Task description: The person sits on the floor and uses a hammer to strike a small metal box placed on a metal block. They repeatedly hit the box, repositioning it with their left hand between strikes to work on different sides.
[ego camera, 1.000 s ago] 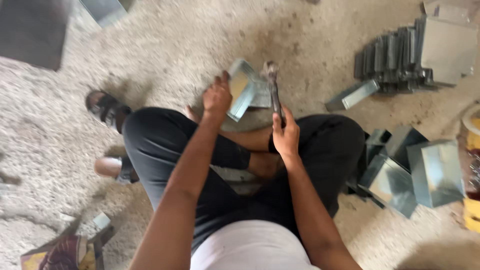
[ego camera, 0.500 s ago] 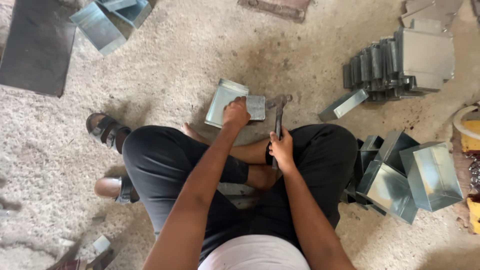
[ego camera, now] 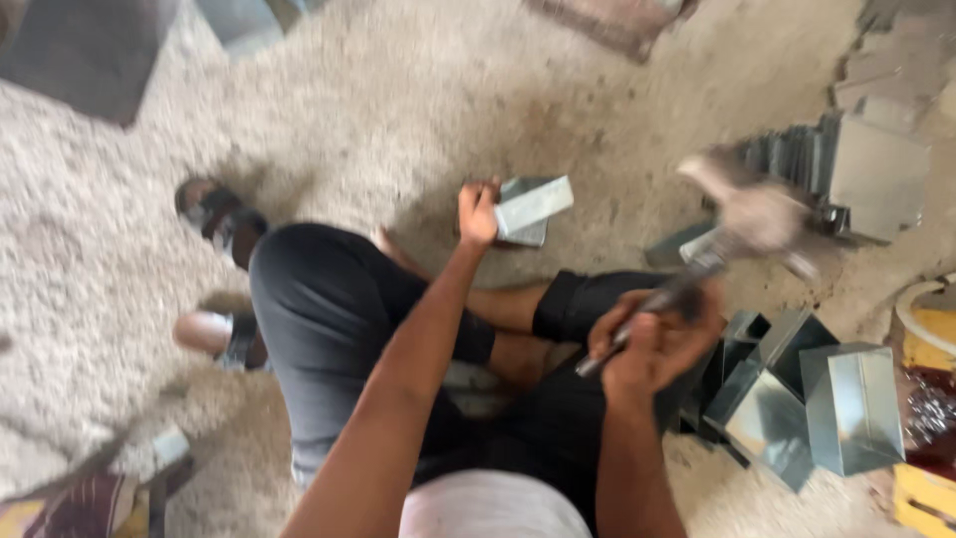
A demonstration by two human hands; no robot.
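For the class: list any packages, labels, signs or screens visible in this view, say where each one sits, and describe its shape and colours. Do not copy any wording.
Yellow container: right edge, rounded pale rim, yellow inside; only partly in view.
Yellow box-like object: bottom right corner, cut off by the frame.
Colourful packet or print: bottom left corner, dark red and yellow, blurred.
No labels, signs or screens can be made out.
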